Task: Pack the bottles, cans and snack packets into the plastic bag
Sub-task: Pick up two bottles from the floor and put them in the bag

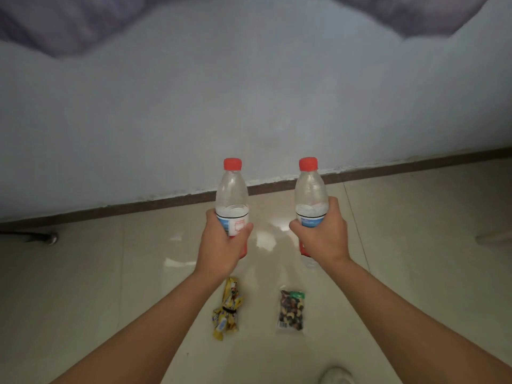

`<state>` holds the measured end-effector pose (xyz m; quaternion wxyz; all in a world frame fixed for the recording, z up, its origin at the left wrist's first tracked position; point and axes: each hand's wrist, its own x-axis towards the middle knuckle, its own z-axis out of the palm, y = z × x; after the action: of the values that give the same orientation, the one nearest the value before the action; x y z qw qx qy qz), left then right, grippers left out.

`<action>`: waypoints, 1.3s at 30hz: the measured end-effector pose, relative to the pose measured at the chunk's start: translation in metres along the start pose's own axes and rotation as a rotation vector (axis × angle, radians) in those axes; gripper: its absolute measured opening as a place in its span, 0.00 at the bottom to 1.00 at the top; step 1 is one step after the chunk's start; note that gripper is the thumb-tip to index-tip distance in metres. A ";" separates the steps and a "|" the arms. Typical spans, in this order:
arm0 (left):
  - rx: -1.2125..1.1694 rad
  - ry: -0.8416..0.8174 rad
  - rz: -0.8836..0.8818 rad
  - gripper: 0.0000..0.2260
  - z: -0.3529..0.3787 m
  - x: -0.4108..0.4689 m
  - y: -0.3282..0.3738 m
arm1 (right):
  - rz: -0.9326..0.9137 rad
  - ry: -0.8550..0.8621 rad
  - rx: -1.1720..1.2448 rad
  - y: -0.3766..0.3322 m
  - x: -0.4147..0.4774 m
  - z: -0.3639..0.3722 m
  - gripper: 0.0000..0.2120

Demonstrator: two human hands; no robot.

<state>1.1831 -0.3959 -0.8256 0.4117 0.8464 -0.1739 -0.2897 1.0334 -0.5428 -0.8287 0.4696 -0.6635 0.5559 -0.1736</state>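
Note:
My left hand [223,242] grips a clear water bottle [232,195] with a red cap, held upright in the air. In my right hand [322,234] is a second, matching water bottle [310,194], also upright and partly filled. On the floor below my arms lie two snack packets: a yellow packet [227,310] tied round the middle, and a clear packet of mixed nuts [291,310] with a green top. No plastic bag and no cans are in view.
Glossy beige floor tiles [110,286] meet a pale wall [249,92] along a dark skirting board. A black object [36,237] lies at the far left, a wooden leg [494,237] at the far right. The toe of a white shoe [336,375] shows at the bottom.

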 end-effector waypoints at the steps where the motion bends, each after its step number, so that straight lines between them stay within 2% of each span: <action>1: -0.038 0.002 0.013 0.18 -0.010 -0.012 0.017 | 0.003 0.018 0.036 -0.019 -0.011 -0.007 0.24; 8: -0.234 0.058 0.120 0.21 -0.105 -0.097 0.147 | -0.031 0.089 0.221 -0.181 -0.098 -0.081 0.21; 13: -0.383 0.046 0.222 0.23 -0.176 -0.178 0.234 | -0.204 0.100 0.289 -0.288 -0.172 -0.148 0.21; 16: -0.425 0.038 0.292 0.19 -0.222 -0.222 0.287 | -0.316 0.100 0.296 -0.355 -0.213 -0.184 0.19; 21: -0.444 0.126 0.407 0.18 -0.296 -0.285 0.369 | -0.447 0.050 0.309 -0.451 -0.273 -0.246 0.21; 30: -0.433 0.354 0.461 0.23 -0.379 -0.393 0.456 | -0.589 -0.111 0.375 -0.532 -0.342 -0.323 0.20; 39: -0.435 0.655 0.433 0.21 -0.425 -0.499 0.479 | -0.758 -0.404 0.389 -0.597 -0.407 -0.333 0.22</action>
<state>1.0399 -0.1644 -0.0605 0.6647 0.7312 -0.1427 0.0564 0.9949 -0.3550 -0.0561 0.5875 -0.7399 0.1293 -0.3012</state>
